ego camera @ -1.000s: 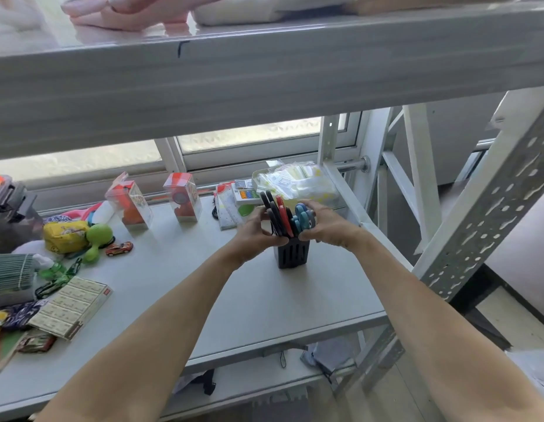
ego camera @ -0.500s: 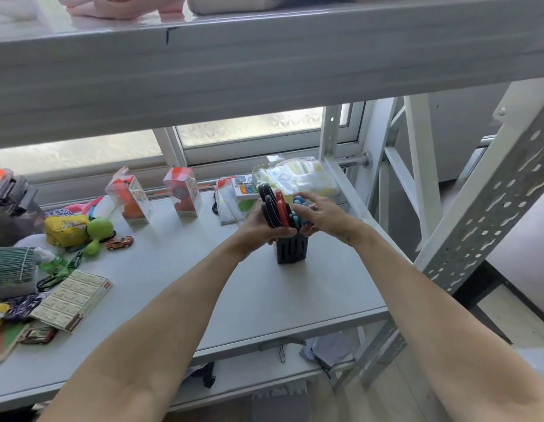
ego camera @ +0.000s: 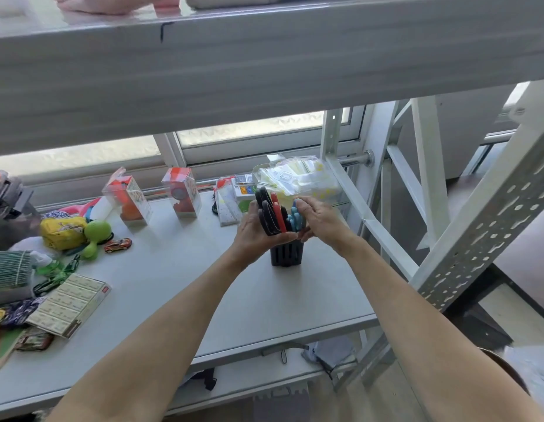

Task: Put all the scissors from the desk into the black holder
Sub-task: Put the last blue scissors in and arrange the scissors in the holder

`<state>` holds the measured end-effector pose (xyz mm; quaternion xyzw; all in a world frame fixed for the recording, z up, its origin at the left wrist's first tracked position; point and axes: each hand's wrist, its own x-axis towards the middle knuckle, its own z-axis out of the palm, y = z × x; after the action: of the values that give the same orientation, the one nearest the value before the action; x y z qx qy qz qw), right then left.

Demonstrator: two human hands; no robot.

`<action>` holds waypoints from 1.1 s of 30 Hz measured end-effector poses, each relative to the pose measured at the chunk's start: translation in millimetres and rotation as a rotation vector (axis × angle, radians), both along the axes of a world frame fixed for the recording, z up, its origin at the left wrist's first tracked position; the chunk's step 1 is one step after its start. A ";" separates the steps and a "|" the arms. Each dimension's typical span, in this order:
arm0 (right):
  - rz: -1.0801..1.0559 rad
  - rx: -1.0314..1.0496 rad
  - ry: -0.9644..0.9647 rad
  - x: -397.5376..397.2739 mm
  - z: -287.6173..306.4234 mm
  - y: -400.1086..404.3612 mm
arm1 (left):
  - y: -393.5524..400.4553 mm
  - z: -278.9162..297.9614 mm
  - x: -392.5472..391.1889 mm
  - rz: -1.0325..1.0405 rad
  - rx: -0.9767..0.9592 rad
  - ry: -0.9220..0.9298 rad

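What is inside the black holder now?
The black holder holds several scissors: black handles, a red one and blue ones stick out above it. The left hand and right hand cup them. The blades are hidden inside.

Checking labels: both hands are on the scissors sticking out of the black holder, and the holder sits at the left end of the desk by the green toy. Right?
Not quite. Both the left hand and right hand are on the scissors in the holder, but the head view shows the holder toward the right end of the desk; the green toy is far off to its left.
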<state>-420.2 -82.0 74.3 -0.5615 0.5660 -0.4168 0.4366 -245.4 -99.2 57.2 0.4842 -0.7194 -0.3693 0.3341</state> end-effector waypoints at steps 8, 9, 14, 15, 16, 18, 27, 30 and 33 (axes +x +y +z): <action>-0.090 -0.063 0.200 5.4 -8.1 -9.9 | -0.6 -10.9 -2.3 -0.011 0.081 0.019; -0.088 -0.081 0.231 4.4 -9.0 -11.0 | 0.4 -11.0 -3.0 -0.030 0.130 0.058; 0.049 -0.001 0.214 -5.0 7.7 -1.6 | 0.5 -10.6 -4.8 -0.083 0.197 0.157; 0.089 0.029 0.178 -7.1 10.1 0.6 | 0.5 -10.2 -4.9 -0.088 0.203 0.167; 0.111 0.042 0.158 -9.0 11.6 2.2 | 0.4 -10.0 -5.0 -0.087 0.211 0.181; 0.117 0.014 0.176 -10.1 11.1 2.4 | -0.3 -10.2 -6.1 -0.076 0.216 0.189; 0.247 0.024 0.347 -15.3 17.1 -6.7 | -1.1 -9.6 -7.3 -0.122 0.213 0.250; 0.268 0.003 0.316 -20.7 18.2 -9.4 | -2.6 -9.2 -6.9 -0.125 0.213 0.263; 0.230 -0.040 0.281 -22.6 21.8 -12.6 | -2.7 -9.9 -6.6 -0.128 0.208 0.254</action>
<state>-442.9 -94.6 96.1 -0.6837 0.5451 -0.2927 0.3870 -251.9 -101.9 47.3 0.4188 -0.6588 -0.5203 0.3462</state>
